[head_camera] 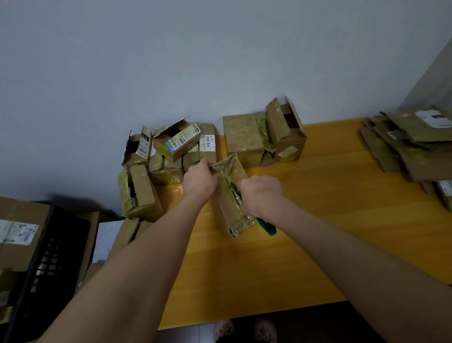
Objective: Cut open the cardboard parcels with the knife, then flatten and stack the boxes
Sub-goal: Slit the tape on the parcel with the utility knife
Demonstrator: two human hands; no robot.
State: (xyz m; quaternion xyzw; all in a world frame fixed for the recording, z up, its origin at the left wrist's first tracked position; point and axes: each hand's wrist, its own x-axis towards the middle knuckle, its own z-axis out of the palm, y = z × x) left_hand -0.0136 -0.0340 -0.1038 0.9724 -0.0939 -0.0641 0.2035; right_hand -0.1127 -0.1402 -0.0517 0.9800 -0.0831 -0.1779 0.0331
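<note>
A long taped cardboard parcel (229, 197) lies on the yellow table (321, 227), running away from me. My left hand (200, 180) grips its far left corner, fingers curled over the edge. My right hand (260, 196) holds a green-handled knife (268, 226) against the parcel's right side; the handle's end sticks out below my wrist and the blade is mostly hidden by the hand. Several more parcels (174, 143), some with open flaps, are piled against the wall behind. A stack of flattened boxes (412, 148) lies at the table's far right.
Two larger boxes (262, 136) stand at the wall, right of the pile. Left of the table, a black crate (47, 257) and big cardboard cartons (7, 234) sit on the floor. My slippered feet (244, 330) show below the table's near edge.
</note>
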